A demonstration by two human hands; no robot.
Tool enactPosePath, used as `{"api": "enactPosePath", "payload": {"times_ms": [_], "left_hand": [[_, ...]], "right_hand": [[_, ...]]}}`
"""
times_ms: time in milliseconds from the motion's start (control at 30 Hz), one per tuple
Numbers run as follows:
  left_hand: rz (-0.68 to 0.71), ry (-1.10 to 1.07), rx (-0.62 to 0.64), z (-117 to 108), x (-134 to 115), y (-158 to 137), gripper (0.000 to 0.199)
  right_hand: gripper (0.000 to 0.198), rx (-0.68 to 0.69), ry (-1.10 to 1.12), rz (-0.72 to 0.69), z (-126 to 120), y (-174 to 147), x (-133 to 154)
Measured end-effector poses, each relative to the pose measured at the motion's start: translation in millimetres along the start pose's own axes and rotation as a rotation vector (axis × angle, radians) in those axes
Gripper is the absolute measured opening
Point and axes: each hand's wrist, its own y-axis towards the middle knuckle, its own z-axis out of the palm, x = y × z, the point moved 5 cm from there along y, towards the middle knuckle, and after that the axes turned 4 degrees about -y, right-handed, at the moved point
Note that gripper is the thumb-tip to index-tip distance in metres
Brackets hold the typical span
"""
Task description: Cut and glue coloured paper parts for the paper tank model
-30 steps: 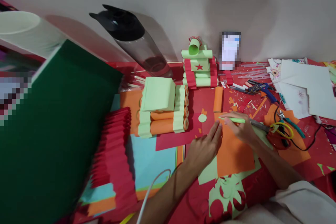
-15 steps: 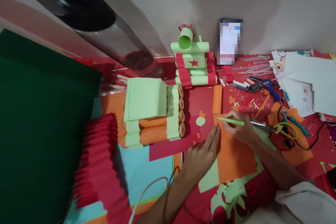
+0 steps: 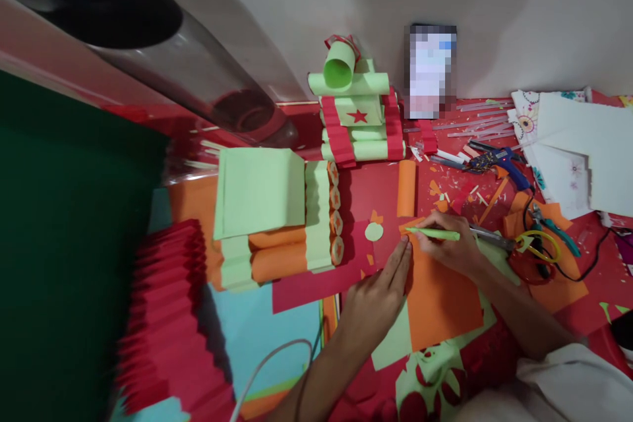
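Observation:
My right hand (image 3: 451, 241) grips a lime-green pen (image 3: 438, 233), its tip near the upper left corner of an orange paper sheet (image 3: 440, 310). Lying along that sheet's left edge, my left hand (image 3: 382, 287) has its fingers stretched out and holds nothing. Pale green paper (image 3: 393, 336) shows from under the orange sheet. An orange paper roll (image 3: 407, 188) lies just above the corner. Left of it is a small pale green paper disc (image 3: 374, 231) with orange scraps around it.
Scissors (image 3: 537, 247), pliers (image 3: 558, 231) and a blue glue gun (image 3: 504, 161) lie to the right. A paper-roll model (image 3: 356, 122) stands at the back beside a phone (image 3: 430, 72). Left are a green-and-orange paper piece (image 3: 262, 191), pleated red paper (image 3: 168, 310) and a large bottle (image 3: 222, 72).
The view has shifted slightly, so the objects on the left sit farther left. Both hands stay in nearly the same place on the orange sheet, the pen still at its corner.

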Motion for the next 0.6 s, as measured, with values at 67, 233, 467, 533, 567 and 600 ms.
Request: {"api": "enactPosePath", "payload": {"times_ms": [67,233,467,533,567,600], "left_hand": [[-0.004,0.000,0.007,1.5,0.6,-1.7,0.071],[-0.037,-0.104,0.078,9.0,3.1,-6.3,0.077],[-0.033,-0.075,0.080,6.8,1.6,-5.6,0.072],[-0.034,-0.065,0.081,5.7,1.0,-4.6,0.072],[-0.036,-0.062,0.079,5.4,0.9,-4.2,0.073],[-0.037,-0.060,0.076,5.2,0.8,-3.9,0.073]], "right_hand": [[0.006,-0.016,0.006,0.015,-2.6,-0.1,1.1],[0.007,0.002,-0.004,0.036,-2.0,0.9,1.5],[0.004,0.001,0.000,0.030,0.8,0.4,-1.5],[0.004,0.008,-0.009,0.027,1.0,0.0,-1.5],[0.004,0.017,-0.009,0.026,1.2,-0.1,-1.3],[0.005,0.026,-0.005,0.024,1.2,-0.1,-1.0]]}}
